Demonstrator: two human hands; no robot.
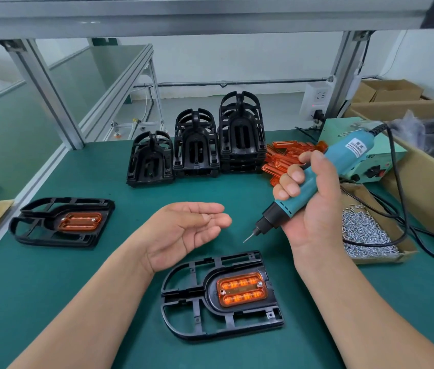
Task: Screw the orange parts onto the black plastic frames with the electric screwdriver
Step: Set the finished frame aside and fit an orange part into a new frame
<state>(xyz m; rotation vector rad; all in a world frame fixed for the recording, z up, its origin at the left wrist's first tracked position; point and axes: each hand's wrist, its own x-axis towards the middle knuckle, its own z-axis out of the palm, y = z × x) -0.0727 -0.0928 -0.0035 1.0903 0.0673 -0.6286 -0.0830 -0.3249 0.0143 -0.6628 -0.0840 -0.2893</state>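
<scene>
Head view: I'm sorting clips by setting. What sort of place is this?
Probably a factory assembly bench: stacks of black frames, a box of screws, and a corded electric screwdriver in the right hand.

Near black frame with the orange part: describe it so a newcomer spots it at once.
On the green bench mat, look at the near edge between the person's forearms. A black frame lies flat there, an orange part in its middle. Its twin lies far left; the other frames are stacked at the back.

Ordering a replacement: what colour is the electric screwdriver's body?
Teal, on the electric screwdriver, seen in the head view.
</scene>
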